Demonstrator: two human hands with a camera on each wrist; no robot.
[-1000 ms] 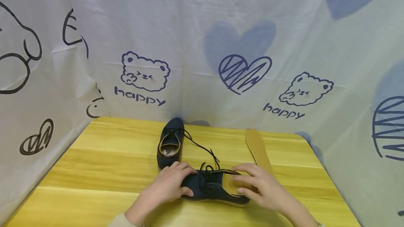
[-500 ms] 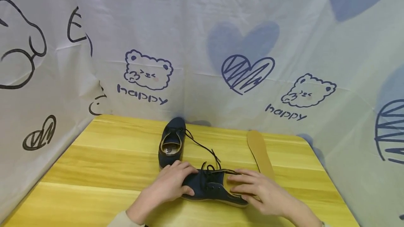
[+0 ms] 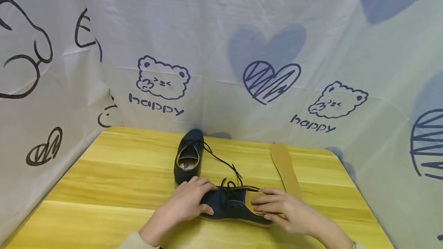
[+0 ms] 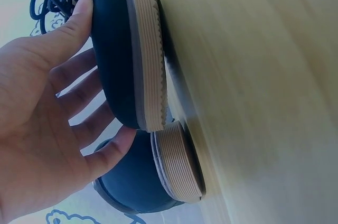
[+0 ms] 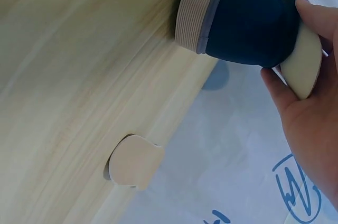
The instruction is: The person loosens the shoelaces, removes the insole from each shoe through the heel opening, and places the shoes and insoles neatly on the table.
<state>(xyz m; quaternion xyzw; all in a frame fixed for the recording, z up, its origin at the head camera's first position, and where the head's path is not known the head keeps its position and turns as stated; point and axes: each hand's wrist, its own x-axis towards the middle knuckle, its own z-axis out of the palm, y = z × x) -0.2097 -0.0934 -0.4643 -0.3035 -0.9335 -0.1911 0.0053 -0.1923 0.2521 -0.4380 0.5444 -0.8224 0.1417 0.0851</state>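
Note:
A dark navy lace-up shoe (image 3: 216, 203) lies sideways on the table, toe to the left, with a ridged pale sole. My left hand (image 3: 187, 199) grips its toe end, thumb on the near side and fingers over the far side. At the shoe's opening, my right hand (image 3: 285, 208) holds a tan insole (image 3: 252, 200) that sits partly inside. In the right wrist view, the insole's heel end (image 5: 302, 60) sticks out above the collar between thumb and fingers. Its front part is hidden inside the shoe.
A matching shoe (image 3: 184, 174) stands behind the left hand, toe toward the backdrop, its loose lace (image 3: 225, 160) trailing right. A second tan insole (image 3: 285, 166) lies at the back right of the wooden table (image 3: 114, 172). A printed cloth (image 3: 214, 99) hangs behind.
My right thumb has moved from inside the opening to the near collar, and the right fingers have shifted slightly over the insole. My left hand keeps its grip on the toe.

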